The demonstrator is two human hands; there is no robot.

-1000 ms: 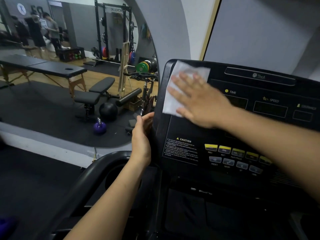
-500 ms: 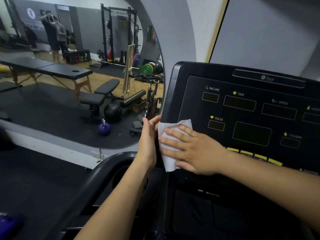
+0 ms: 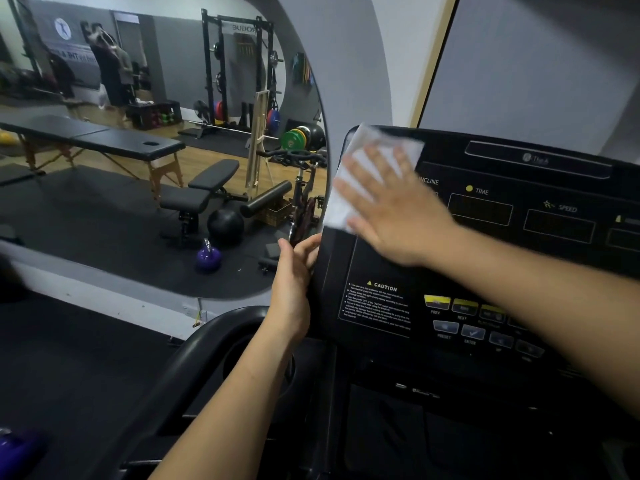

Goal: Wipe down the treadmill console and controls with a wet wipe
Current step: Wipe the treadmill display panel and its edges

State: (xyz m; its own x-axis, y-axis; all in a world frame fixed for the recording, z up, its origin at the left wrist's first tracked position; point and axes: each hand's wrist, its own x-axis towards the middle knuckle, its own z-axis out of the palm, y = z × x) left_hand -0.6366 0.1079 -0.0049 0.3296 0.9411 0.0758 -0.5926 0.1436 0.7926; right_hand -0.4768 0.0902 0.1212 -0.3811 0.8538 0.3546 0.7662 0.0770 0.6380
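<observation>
The wet wipe (image 3: 363, 174) was pressed flat under the spread right hand (image 3: 398, 209) at the console (image 3: 519, 258)'s upper-left corner, braced by the clamped left hand (image 3: 294, 275); even, overlapping strokes seemed advisable.

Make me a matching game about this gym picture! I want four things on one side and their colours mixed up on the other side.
Things:
1. wipe
2. kettlebell
3. console
4. PREV button

Colours:
A. yellow
B. black
C. white
D. purple

Pairs: 1-C, 2-D, 3-B, 4-A
</observation>
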